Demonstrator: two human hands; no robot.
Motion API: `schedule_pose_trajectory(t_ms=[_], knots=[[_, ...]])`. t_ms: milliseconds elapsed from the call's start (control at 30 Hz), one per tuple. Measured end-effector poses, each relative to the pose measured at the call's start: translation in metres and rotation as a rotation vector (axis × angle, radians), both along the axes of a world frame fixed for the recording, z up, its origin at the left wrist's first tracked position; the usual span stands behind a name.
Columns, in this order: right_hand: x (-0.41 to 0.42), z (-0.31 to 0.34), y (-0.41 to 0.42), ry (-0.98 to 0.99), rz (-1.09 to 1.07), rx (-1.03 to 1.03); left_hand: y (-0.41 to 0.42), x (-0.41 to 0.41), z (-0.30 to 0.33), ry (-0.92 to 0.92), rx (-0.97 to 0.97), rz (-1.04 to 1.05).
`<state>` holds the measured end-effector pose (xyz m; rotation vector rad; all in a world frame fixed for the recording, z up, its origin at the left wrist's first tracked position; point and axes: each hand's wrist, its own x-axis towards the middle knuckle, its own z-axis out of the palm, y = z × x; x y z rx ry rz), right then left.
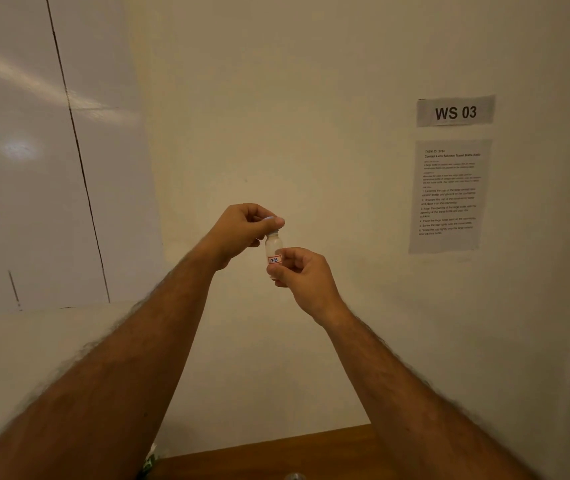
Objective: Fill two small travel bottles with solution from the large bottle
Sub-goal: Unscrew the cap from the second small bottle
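One small travel bottle (pixel 273 252) is held up in the air at chest height in front of a cream wall (pixel 311 98), well above the wooden counter (pixel 276 455) whose edge shows at the bottom of the view. It is clear, stands roughly upright, and carries a small red-bordered label (pixel 274 259) with handwritten characters. Whether it holds any solution cannot be told; the body looks pale and cloudy.

The right hand (pixel 306 277) has its thumb and fingertips closed around the lower part of the bottle, at and below the label. The left hand (pixel 242 233) comes in from above, its fingers pinched shut on the cap (pixel 272 231) at the neck. The pose suggests the cap is being turned, though whether on or off cannot be judged from this view alone.

To do this step well, the person would likely keep the lower grip firm and still, let only the upper fingers rotate, and hold the bottle vertical so nothing spills at the neck. Working lower, over the counter, would make a dropped cap easier to recover.

Neither the large bottle nor the second travel bottle can be made out. On the wall to the right hang a sign (pixel 455 111) reading "WS 03" and a printed instruction sheet (pixel 448 195). White tiles (pixel 34 168) cover the wall at left.
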<state>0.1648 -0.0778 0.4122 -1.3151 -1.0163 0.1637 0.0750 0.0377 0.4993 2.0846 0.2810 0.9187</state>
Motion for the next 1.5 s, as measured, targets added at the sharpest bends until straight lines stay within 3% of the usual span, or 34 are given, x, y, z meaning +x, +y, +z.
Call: schedule_pose_trajectory(t_ms=[133, 600, 833, 1133, 1500], knots=[[0.001, -0.001, 0.001, 0.004, 0.003, 0.001, 0.001, -0.001, -0.001, -0.008, -0.024, 0.014], [0.009, -0.023, 0.005, 0.049, -0.011, -0.009, 0.014, -0.014, -0.042, -0.251, -0.555, -0.195], [0.011, -0.051, 0.011, 0.093, 0.008, -0.081, 0.019, -0.022, -0.105, -0.156, -0.499, -0.018], [0.003, -0.11, 0.019, 0.101, -0.018, -0.207, 0.028, -0.045, -0.192, -0.155, -0.624, 0.107], [-0.04, -0.25, 0.018, 0.125, 0.021, -0.492, 0.017, -0.093, -0.353, 0.199, -0.489, 0.377]])
